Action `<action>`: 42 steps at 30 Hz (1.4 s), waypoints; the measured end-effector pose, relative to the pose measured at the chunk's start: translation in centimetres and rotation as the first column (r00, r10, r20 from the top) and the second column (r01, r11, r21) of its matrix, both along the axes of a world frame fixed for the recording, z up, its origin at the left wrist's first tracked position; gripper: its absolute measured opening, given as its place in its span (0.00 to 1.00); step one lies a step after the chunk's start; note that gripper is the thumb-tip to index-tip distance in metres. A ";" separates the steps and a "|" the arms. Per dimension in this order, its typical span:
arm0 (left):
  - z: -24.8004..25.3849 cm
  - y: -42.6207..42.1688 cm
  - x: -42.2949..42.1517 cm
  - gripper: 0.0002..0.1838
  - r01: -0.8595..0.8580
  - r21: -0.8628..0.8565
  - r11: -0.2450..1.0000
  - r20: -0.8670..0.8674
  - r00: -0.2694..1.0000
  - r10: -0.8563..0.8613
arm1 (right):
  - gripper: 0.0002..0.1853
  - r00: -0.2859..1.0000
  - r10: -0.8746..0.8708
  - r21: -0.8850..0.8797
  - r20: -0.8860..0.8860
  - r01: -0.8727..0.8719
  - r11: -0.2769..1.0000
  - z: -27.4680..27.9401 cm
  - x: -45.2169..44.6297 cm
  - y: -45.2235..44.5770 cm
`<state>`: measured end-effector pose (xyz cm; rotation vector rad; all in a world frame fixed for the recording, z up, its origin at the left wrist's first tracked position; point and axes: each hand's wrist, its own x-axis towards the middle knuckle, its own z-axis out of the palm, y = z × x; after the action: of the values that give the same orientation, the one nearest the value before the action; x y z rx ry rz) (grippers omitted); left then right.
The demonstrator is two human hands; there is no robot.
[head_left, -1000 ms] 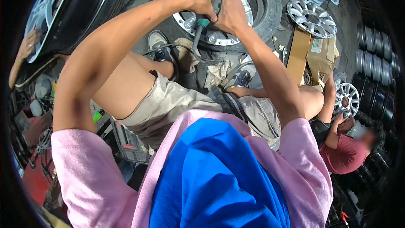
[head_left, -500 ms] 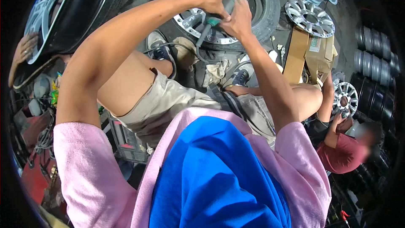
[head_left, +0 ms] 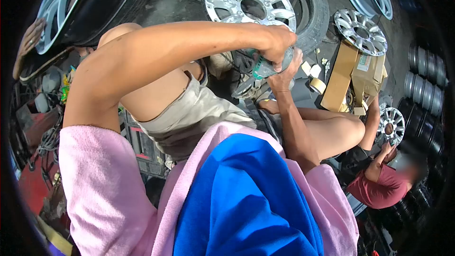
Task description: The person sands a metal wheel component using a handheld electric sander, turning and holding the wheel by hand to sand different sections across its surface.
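Observation:
A green and grey power tool (head_left: 264,68) is held between both of my hands, near the lower right edge of a silver wheel face (head_left: 251,0). My left hand (head_left: 278,42) grips its body from above, the arm stretched across the view. My right hand (head_left: 286,72) is wrapped round its other side, lower down. The spoked wheel face lies on a black tire (head_left: 318,14), and its centre hole is uncovered. A grey cord runs from the tool, close to my feet.
Beside the tire, a second silver wheel face (head_left: 361,32) rests on a cardboard box (head_left: 340,77). A tape roll (head_left: 317,85) lies near the box. At the right sits a person in a red shirt (head_left: 380,187). Another person's hand (head_left: 32,35) touches a wheel at upper left.
Both hands have brought the tool off the wheel face, down and to the right, towards my body. More of the wheel's spokes and centre now shows.

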<state>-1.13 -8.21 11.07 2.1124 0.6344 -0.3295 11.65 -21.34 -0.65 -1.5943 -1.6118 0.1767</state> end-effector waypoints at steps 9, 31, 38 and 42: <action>0.8 3.1 -3.0 0.46 0.009 0.022 1.000 -0.055 0.998 -0.007 | 0.32 0.981 0.046 0.084 0.187 -0.063 0.994 1.6 -2.8 2.8; 2.0 2.5 -0.8 0.53 -0.003 0.054 0.999 -0.054 0.998 0.006 | 0.35 0.987 0.066 0.052 0.144 -0.074 0.996 0.6 -0.7 2.9; 0.0 5.9 -1.6 0.62 -0.209 0.273 0.939 -0.034 0.973 0.227 | 0.31 0.932 0.153 0.026 0.327 -0.171 0.985 2.4 -0.2 10.9; 0.8 6.9 -2.4 0.60 -0.352 0.139 0.925 -0.017 0.934 0.358 | 0.30 0.894 0.246 -0.027 0.376 -0.255 0.967 3.4 1.1 13.6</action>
<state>-3.56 -1.31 11.86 2.0678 1.0727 -0.1301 12.73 -7.73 2.71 -1.4584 -2.1111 -0.0172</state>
